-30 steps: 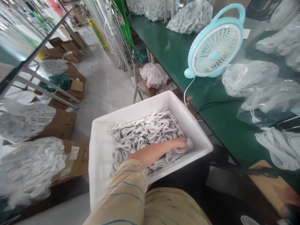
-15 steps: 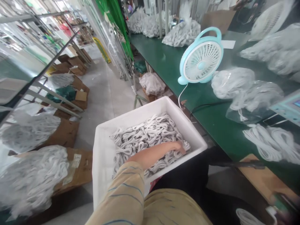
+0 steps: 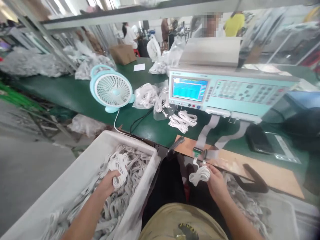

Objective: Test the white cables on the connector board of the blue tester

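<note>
Over the white foam bin (image 3: 156, 158), my left hand (image 3: 109, 182) is closed around a coiled white cable (image 3: 120, 168). Many similar coiled cables (image 3: 133, 190) fill the bin beneath it. My right hand (image 3: 216, 180) grips another coiled white cable (image 3: 198, 176) at the table's front edge. That cable's ends reach up to a small green connector board (image 3: 197, 152) and a dark connector beside it; whether both ends are fully seated I cannot tell. Grey ribbon cables (image 3: 208, 131) run from there to a pale-blue tester (image 3: 232, 91) with a lit screen.
A light-blue fan (image 3: 112, 88) stands on the green table (image 3: 77, 96). Bagged cables (image 3: 146, 96) and loose coils (image 3: 182, 120) lie near the tester. A wooden board (image 3: 272, 173) lines the front edge. Another container of cables (image 3: 282, 213) sits lower right. People are in the background.
The view has swung right to the tester. My left hand, earlier reaching into the bin, now holds a coiled cable. My right hand has come into view with another cable at the connectors.
</note>
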Demonstrator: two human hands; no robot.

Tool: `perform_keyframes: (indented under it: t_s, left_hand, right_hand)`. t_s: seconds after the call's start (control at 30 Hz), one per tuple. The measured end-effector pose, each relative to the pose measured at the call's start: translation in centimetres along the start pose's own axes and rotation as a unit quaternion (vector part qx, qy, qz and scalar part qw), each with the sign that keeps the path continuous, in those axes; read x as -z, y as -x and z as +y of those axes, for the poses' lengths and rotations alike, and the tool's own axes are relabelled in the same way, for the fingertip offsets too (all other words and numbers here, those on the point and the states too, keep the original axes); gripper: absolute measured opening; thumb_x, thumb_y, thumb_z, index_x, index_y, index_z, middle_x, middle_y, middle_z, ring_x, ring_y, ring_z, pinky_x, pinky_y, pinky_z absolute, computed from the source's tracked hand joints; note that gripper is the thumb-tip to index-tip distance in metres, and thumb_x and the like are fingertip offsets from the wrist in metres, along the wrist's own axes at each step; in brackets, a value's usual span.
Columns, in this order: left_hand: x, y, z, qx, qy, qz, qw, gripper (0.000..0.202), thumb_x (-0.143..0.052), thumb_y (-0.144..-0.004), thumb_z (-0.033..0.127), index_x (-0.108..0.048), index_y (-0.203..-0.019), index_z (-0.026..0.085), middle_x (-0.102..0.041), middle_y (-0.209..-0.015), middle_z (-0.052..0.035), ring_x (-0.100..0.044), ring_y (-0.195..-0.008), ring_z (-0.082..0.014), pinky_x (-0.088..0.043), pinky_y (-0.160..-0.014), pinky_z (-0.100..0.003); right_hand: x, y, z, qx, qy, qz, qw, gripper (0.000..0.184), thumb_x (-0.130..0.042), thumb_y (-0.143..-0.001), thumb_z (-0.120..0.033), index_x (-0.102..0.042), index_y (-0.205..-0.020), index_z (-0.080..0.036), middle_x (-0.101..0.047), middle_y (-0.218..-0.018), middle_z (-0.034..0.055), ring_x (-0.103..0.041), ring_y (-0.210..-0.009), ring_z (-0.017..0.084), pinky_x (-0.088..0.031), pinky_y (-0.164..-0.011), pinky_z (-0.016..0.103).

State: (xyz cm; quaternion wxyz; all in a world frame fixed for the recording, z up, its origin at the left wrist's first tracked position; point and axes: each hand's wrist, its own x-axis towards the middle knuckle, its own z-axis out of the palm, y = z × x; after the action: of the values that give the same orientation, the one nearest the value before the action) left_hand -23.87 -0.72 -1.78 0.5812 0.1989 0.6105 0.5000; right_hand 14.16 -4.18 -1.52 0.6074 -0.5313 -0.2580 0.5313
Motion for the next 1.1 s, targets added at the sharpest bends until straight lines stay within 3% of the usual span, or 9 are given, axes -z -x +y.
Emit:
perform_keyframes:
  t_s: [0.1, 0.2, 0.3, 0.4, 0.63, 0.77, 0.83, 0.97, 1.1]
  left_hand:
    - [-4.8, 3.0, 0.0, -0.041, 0.028, -0.17, 0.984, 0.039, -0.06, -0.049, 0.012, -0.063, -0.087, 0.015, -0.066, -0.089, -0.0066, -0.062, -0.078, -0.0199, -0.049, -0.069, -0.028]
    - [-12.1, 5.6, -2.2, -0.031, 0.006, -0.285, 0.958, 0.047, -0.064, -0.054, 0.016, -0.061, -0.1, 0.016, -0.065, -0.102, -0.0098, -0.062, -0.078, -0.0215, -0.05, -0.07, -0.032]
    - [-18.5, 6.7, -4.9, -0.019, -0.048, -0.344, 0.938, 0.037, -0.066, -0.054, 0.017, -0.064, -0.09, 0.011, -0.067, -0.079, -0.0082, -0.06, -0.066, -0.0188, -0.048, -0.063, -0.03]
    - [-22.1, 6.9, -6.1, -0.064, -0.066, -0.351, 0.932, 0.03, -0.066, -0.054, 0.015, -0.066, -0.083, 0.011, -0.067, -0.076, -0.0053, -0.059, -0.07, -0.0176, -0.047, -0.069, -0.029]
    - [-21.6, 8.4, -7.2, -0.091, -0.114, -0.336, 0.93, 0.021, -0.062, -0.057, 0.01, -0.067, -0.078, 0.011, -0.065, -0.072, -0.0027, -0.057, -0.068, -0.0152, -0.046, -0.067, -0.025]
    - [-19.8, 8.9, -9.2, 0.015, -0.085, -0.379, 0.921, 0.035, -0.071, -0.055, 0.017, -0.063, -0.089, 0.014, -0.064, -0.072, -0.0024, -0.057, -0.064, -0.0141, -0.046, -0.062, -0.025]
    - [-19.2, 9.0, -9.7, 0.048, -0.083, -0.381, 0.92, 0.039, -0.075, -0.055, 0.023, -0.06, -0.091, 0.015, -0.061, -0.068, -0.0011, -0.055, -0.059, -0.0126, -0.045, -0.058, -0.025]
    - [-19.5, 9.3, -10.0, 0.058, -0.111, -0.392, 0.911, 0.041, -0.078, -0.054, 0.031, -0.061, -0.086, 0.013, -0.058, -0.066, -0.0003, -0.051, -0.056, -0.0099, -0.042, -0.056, -0.022]
    - [-20.4, 10.1, -10.2, 0.052, -0.16, -0.441, 0.881, 0.04, -0.078, -0.056, 0.034, -0.063, -0.085, 0.012, -0.06, -0.069, -0.0031, -0.054, -0.06, -0.0117, -0.043, -0.058, -0.022]
  right_hand:
    - [-0.1, 0.3, 0.1, 0.002, -0.017, -0.008, 1.0, 0.029, -0.076, -0.062, -0.04, -0.065, -0.072, -0.015, -0.059, -0.061, 0.0014, -0.048, -0.052, 0.014, -0.038, -0.049, 0.023]
    - [0.1, 0.3, 0.4, 0.009, -0.029, -0.017, 0.999, 0.029, -0.074, -0.066, -0.041, -0.065, -0.073, -0.014, -0.059, -0.062, 0.0011, -0.047, -0.052, 0.013, -0.037, -0.05, 0.023]
    - [0.3, 0.1, 0.5, 0.017, -0.036, -0.025, 0.999, 0.029, -0.074, -0.067, -0.041, -0.063, -0.071, -0.015, -0.059, -0.061, 0.0006, -0.047, -0.052, 0.012, -0.036, -0.05, 0.022]
    - [0.1, 0.0, 0.5, 0.03, -0.043, -0.028, 0.998, 0.029, -0.073, -0.067, -0.041, -0.06, -0.069, -0.015, -0.057, -0.059, -0.0005, -0.047, -0.053, 0.012, -0.036, -0.052, 0.022]
    - [-0.5, 2.5, 0.4, 0.018, -0.002, -0.038, 0.999, 0.035, -0.069, -0.068, -0.046, -0.051, -0.064, -0.017, -0.049, -0.055, -0.0032, -0.039, -0.048, 0.01, -0.031, -0.047, 0.021]
    - [4.9, 4.4, 0.1, -0.009, 0.128, -0.084, 0.988, 0.033, -0.062, -0.073, -0.047, -0.048, -0.063, -0.019, -0.047, -0.054, -0.0032, -0.039, -0.048, 0.012, -0.031, -0.047, 0.022]
    - [9.5, 4.8, -0.4, 0.006, 0.268, -0.08, 0.96, 0.03, -0.057, -0.074, -0.046, -0.049, -0.061, -0.02, -0.047, -0.053, -0.0023, -0.041, -0.047, 0.014, -0.031, -0.047, 0.024]
    - [15.4, 5.9, -2.2, 0.104, 0.548, 0.043, 0.829, 0.019, -0.061, -0.07, -0.041, -0.06, -0.069, -0.022, -0.055, -0.069, 0.0033, -0.05, -0.059, 0.019, -0.037, -0.054, 0.028]
    - [11.6, 7.6, -3.6, 0.14, 0.395, -0.109, 0.901, 0.026, -0.043, -0.09, -0.038, -0.063, -0.092, -0.023, -0.058, -0.088, 0.0056, -0.055, -0.081, 0.02, -0.042, -0.074, 0.03]
